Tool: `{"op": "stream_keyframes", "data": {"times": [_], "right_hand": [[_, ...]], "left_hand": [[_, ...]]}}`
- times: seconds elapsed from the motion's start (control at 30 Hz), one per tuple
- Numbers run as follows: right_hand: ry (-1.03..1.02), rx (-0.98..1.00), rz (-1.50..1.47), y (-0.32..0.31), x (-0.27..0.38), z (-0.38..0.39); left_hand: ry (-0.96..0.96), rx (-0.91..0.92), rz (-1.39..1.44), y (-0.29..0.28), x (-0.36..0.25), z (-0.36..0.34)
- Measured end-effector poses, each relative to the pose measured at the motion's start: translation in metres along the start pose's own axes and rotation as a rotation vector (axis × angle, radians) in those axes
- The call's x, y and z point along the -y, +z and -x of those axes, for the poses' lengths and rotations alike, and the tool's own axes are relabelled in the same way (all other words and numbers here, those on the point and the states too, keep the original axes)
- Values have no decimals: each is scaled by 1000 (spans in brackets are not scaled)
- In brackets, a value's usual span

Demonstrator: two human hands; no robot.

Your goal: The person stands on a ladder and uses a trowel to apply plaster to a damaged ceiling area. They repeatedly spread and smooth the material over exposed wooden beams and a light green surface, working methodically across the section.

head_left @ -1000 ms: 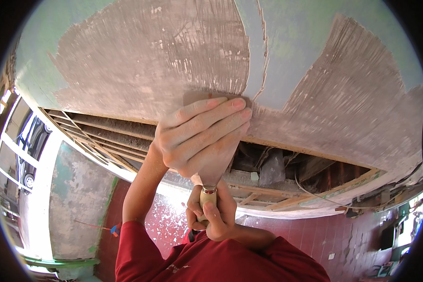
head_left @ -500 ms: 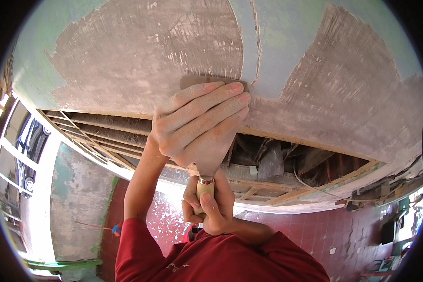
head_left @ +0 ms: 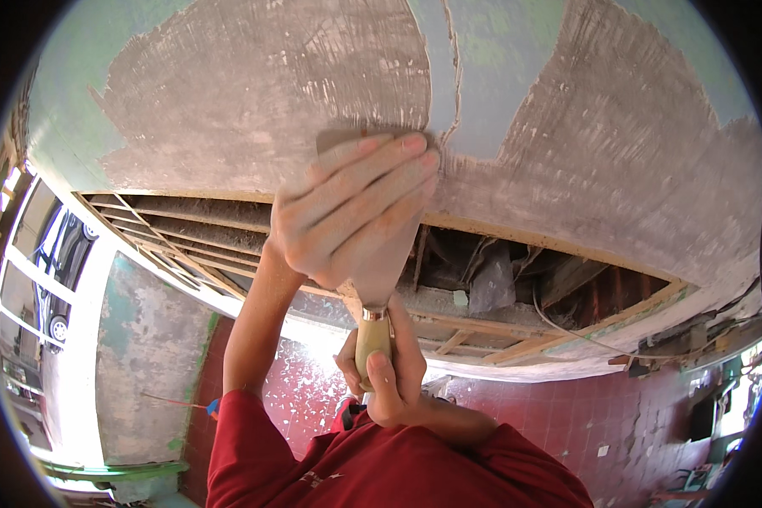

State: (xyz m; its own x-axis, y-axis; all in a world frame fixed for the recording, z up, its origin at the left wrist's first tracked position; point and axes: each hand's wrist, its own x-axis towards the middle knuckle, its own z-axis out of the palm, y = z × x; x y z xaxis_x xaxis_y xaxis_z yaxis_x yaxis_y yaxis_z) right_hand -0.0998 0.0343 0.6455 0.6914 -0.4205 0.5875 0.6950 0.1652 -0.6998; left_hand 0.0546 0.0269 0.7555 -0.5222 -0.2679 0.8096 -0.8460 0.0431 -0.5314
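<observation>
A wide-bladed scraper is pressed up against a ceiling panel with patchy paint. Around its pale wooden handle my right hand is closed, with the thumb along the handle. My left hand lies flat across the blade, fingers stretched out toward the scraping edge, slightly blurred. Only the blade's top left corner and lower part show past it. Bare greyish-brown surface spreads around the blade. Beside the fingertips, a strip of pale blue paint carries a raised crack.
Below the panel's wooden edge, an opening shows wooden slats, dark debris, a hanging plastic scrap and a loose cable. Pale flakes lie on the red tiled floor. A worn wall and a parked car are at left.
The scraper and both hands sit slightly higher in the picture, and the ceiling has shifted similarly. More of the handle shows above my right hand. My left hand stays on the blade.
</observation>
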Motion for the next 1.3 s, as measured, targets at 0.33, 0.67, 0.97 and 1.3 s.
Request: {"op": "stream_keyframes", "data": {"times": [0.33, 0.67, 0.97, 1.3], "right_hand": [[-43, -22, 64, -2, -6, 6], [-56, -41, 74, -4, -7, 7], [-64, -11, 68, -8, -5, 1], [19, -4, 12, -10, 6, -6]], "left_hand": [[-7, -49, 29, 5, 0, 4], [-18, -8, 24, 2, -3, 2], [-13, -7, 14, 0, 0, -3], [-106, 43, -2, -8, -5, -15]]}}
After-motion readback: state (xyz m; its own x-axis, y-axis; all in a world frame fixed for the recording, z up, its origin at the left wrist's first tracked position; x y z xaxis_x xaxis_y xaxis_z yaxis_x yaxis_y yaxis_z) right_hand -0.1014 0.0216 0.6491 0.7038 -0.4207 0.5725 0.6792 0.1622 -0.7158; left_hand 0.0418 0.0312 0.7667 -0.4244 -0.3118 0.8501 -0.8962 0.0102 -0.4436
